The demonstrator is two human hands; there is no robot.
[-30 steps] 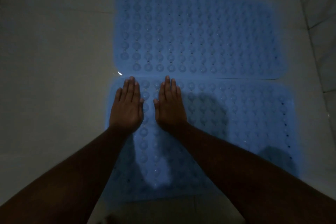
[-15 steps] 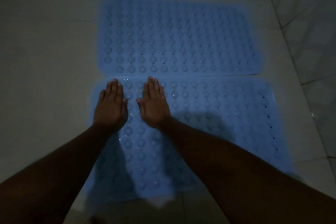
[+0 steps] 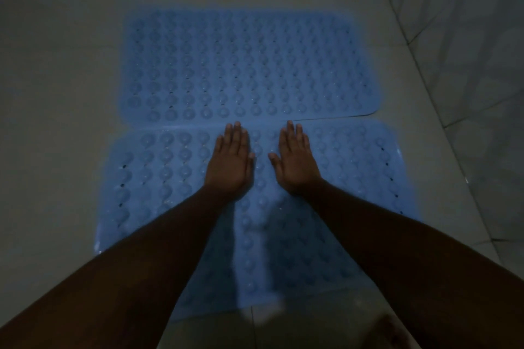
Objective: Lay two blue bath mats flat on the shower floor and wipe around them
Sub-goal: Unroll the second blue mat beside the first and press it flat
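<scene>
STEP: flattening near mat (image 3: 158,184) | left hand (image 3: 230,163), right hand (image 3: 295,163) flat, fingers straight, holding nothing | ADVICE: press outward evenly toward edges; far mat (image 3: 243,65) seam flush.

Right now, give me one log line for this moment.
step: pressing near mat flat | left hand: open, palm down on it | right hand: same, beside left | far mat: flat, adjoining

Lettering, labels, brands, numbers, signs: none is showing legibly on the far blue mat (image 3: 249,65), the near blue mat (image 3: 158,178), the shower floor (image 3: 56,93) or the wall tiles (image 3: 467,37).
</scene>
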